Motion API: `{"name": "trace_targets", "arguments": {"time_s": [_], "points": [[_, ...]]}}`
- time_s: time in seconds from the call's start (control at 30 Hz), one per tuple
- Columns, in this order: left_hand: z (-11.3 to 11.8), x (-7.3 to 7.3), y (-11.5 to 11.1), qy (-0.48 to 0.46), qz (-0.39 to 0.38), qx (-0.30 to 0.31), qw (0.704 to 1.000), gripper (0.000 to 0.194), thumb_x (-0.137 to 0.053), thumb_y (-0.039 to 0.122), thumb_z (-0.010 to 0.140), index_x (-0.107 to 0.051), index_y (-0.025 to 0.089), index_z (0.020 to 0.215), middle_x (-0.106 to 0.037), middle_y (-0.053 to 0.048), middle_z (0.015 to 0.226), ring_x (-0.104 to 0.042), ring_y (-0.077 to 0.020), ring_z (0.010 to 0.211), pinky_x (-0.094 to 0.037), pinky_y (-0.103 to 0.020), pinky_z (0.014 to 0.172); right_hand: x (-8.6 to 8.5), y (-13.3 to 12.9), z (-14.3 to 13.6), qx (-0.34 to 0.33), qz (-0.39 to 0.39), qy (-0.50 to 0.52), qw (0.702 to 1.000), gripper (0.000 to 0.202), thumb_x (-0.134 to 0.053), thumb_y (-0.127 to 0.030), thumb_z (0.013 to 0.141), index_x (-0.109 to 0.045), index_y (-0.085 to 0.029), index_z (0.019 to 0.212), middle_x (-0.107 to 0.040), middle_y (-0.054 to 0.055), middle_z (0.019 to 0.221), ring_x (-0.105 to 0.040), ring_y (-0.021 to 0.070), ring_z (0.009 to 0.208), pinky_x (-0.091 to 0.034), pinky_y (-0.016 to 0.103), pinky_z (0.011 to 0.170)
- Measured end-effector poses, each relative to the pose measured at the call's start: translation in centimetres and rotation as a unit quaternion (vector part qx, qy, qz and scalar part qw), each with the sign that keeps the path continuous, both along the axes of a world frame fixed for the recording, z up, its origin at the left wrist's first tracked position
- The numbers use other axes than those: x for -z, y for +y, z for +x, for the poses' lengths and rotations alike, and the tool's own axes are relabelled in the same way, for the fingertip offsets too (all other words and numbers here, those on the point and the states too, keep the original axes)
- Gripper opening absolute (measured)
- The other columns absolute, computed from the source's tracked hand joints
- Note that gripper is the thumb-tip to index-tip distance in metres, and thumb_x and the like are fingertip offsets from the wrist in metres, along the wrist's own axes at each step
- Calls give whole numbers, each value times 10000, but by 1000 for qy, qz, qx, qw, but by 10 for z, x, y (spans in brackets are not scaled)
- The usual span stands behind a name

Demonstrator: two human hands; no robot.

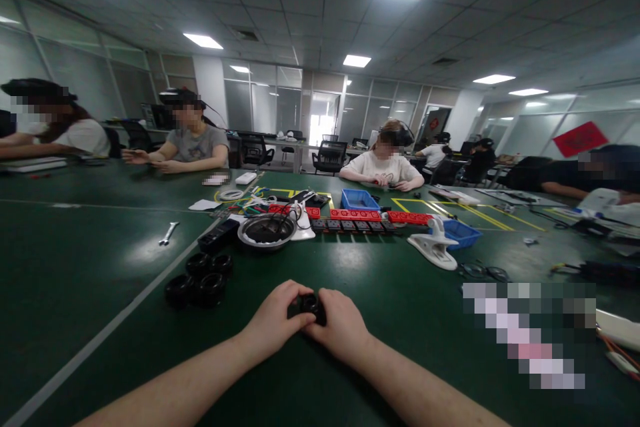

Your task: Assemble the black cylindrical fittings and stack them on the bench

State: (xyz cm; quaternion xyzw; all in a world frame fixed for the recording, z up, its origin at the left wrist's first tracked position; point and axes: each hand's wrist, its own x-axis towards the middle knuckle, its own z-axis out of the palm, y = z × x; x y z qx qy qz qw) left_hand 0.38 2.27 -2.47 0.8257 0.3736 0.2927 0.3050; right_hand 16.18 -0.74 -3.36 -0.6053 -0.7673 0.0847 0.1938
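Both my hands meet around a small black ring-shaped part [311, 303] low over the green table [240, 373]. My left hand [280, 317] grips it from the left, with thumb and fingers curled about it. On the other side my right hand [343, 323] wraps its fingers round the same part, hiding much of it. Just left of my hands lie several similar black rings [212, 288], grouped close together. Their exact kind is hard to make out.
Ahead stand a round metal dish [267, 232], red power strips [355, 214], a blue bin [360, 200], a second blue bin [461, 233] and a white clip stand [434, 247]. A wrench [169, 233] lies left, glasses [484, 272] right. Several people sit around the table.
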Motion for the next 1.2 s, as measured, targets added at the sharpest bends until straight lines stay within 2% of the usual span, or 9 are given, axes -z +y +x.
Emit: {"name": "trace_targets", "arguments": {"time_s": [0.17,0.33,0.53,0.67,0.77,0.87,0.93,1.07,1.2], "points": [[-2,-1,1,-1,-15,31,999,255,-580,187,733,-571,219,986,-538,-11,906,-513,-186,827,-408,-274,701,-9,-1,9,-83,-26,73,993,417,-679,-339,640,-535,-194,1004,-551,38,938,-501,199,860,-380,294,730],[-3,-3,0,-7,-36,65,997,299,-567,147,733,-564,234,1020,-521,-3,917,-507,-165,817,-401,-255,697,-11,8,24,-134,-111,111,978,267,-692,-235,638,-591,-177,879,-547,-10,800,-505,147,747,-378,236,647],[2,-2,-6,2,-59,52,997,270,-608,149,689,-581,213,950,-530,3,871,-508,-167,787,-406,-260,696,-6,8,21,-83,-111,72,988,372,-742,-387,536,-549,-161,758,-528,-14,719,-464,125,623,-309,209,497],[5,-2,-10,15,-37,5,999,226,-624,156,665,-573,193,883,-532,5,827,-508,-179,778,-404,-272,690,-5,1,9,-14,-45,-29,998,367,-655,-492,603,-553,-174,757,-566,39,750,-502,174,662,-331,254,546],[5,-4,-10,16,-27,-1,1000,210,-615,163,677,-569,190,880,-535,1,831,-513,-185,792,-404,-277,697,-7,-3,4,-14,-27,-43,999,360,-638,-487,630,-561,-170,783,-581,56,777,-524,201,702,-360,287,605],[3,-4,-9,20,-9,17,1000,230,-614,165,687,-565,197,909,-535,-1,846,-515,-187,811,-405,-282,716,-9,-2,8,-70,-21,23,997,465,-702,-455,580,-557,-179,926,-578,47,876,-525,208,786,-378,300,681],[1,-3,-8,24,10,30,999,247,-619,173,698,-564,206,937,-539,-7,871,-514,-191,834,-404,-291,741,-10,1,13,-113,-51,85,989,497,-736,-388,564,-550,-186,979,-566,32,907,-517,198,818,-384,289,702],[-2,-4,-7,18,34,52,998,264,-614,161,717,-564,221,970,-542,-19,942,-495,-198,920,-385,-300,818,-12,9,25,-160,-142,160,964,261,-724,-200,595,-584,-158,812,-523,-21,775,-501,138,721,-383,227,631],[-2,-7,-8,10,11,66,998,295,-598,129,718,-558,228,993,-529,-12,954,-497,-182,897,-396,-278,791,-12,11,27,-151,-152,170,962,212,-710,-173,606,-566,-153,761,-479,-44,724,-468,105,657,-360,196,575]]}}
